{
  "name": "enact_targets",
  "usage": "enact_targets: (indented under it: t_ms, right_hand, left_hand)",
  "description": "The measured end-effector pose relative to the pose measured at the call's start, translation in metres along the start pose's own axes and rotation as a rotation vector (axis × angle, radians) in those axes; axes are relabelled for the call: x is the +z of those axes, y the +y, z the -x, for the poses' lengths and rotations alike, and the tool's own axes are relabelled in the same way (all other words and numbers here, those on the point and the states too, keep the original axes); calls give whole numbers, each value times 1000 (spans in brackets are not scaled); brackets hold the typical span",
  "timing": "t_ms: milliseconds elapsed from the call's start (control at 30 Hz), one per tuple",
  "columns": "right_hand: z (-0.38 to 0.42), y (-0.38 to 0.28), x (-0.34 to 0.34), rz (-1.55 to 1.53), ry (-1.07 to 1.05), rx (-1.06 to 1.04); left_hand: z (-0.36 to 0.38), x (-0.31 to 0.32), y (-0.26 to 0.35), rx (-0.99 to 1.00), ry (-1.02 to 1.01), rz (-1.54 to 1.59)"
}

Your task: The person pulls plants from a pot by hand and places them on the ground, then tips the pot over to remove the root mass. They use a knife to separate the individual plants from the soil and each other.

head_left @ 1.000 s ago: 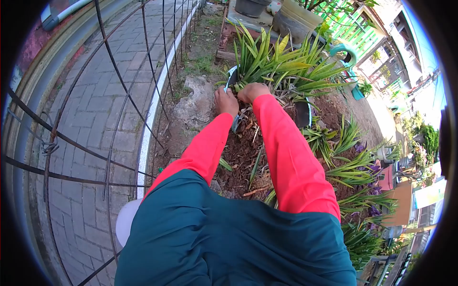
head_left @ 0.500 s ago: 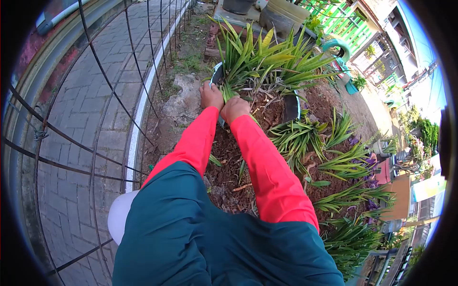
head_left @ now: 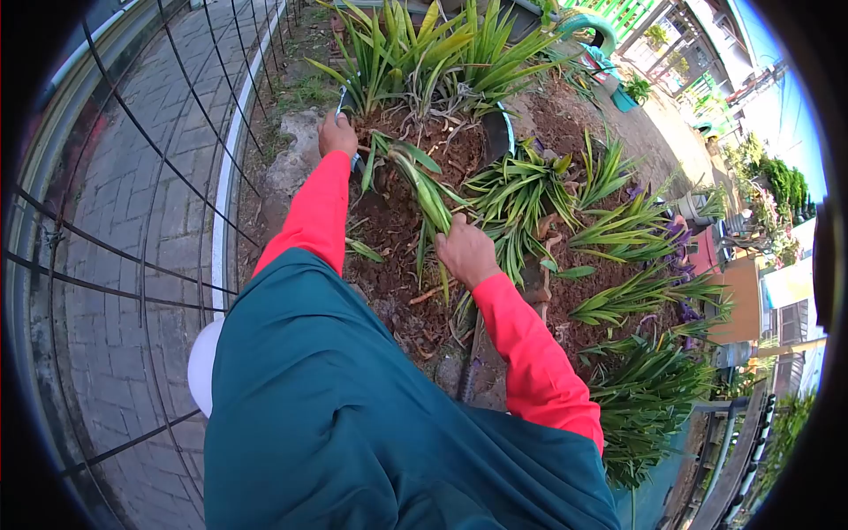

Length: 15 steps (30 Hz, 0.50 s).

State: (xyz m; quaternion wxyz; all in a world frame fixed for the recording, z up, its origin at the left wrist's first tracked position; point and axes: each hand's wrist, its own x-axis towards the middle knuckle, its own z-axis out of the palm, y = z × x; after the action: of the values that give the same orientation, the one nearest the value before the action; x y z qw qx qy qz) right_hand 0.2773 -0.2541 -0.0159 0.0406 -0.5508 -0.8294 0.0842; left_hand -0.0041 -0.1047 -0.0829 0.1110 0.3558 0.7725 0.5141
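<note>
My right hand (head_left: 468, 251) is closed round a pulled bunch of long green leaves (head_left: 427, 196), held low over the brown soil. The bunch slants up and left, its far end near the planter's front. My left hand (head_left: 337, 135) grips the left edge of a dark planter with a light blue rim (head_left: 499, 132); some of its fingers are hidden. Inside the planter, tall strappy green plants (head_left: 415, 57) stand at the back, with bare soil and dry roots (head_left: 433, 134) in front of them.
Clumps of strappy plants (head_left: 530, 190) lie or grow on the soil to the right. A wire mesh fence (head_left: 146, 199) and a brick-paved path (head_left: 132, 230) run along the left. A pale stone (head_left: 296, 152) sits beside the planter. Farther back is a green tyre (head_left: 590, 26).
My right hand has drawn the leaf bunch away from the planter, toward me and to the right. My left hand stays at the planter's left edge. The view has shifted.
</note>
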Motion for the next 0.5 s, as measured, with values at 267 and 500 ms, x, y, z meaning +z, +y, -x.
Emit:
enact_targets:
  t_ms: [267,500]
  right_hand:
    - [105,31,23,-867,41,297]
    - [38,96,-43,-1114,499,338]
  left_hand:
    - [2,4,2,-39,12,25]
    - [2,2,2,-11,34,-24]
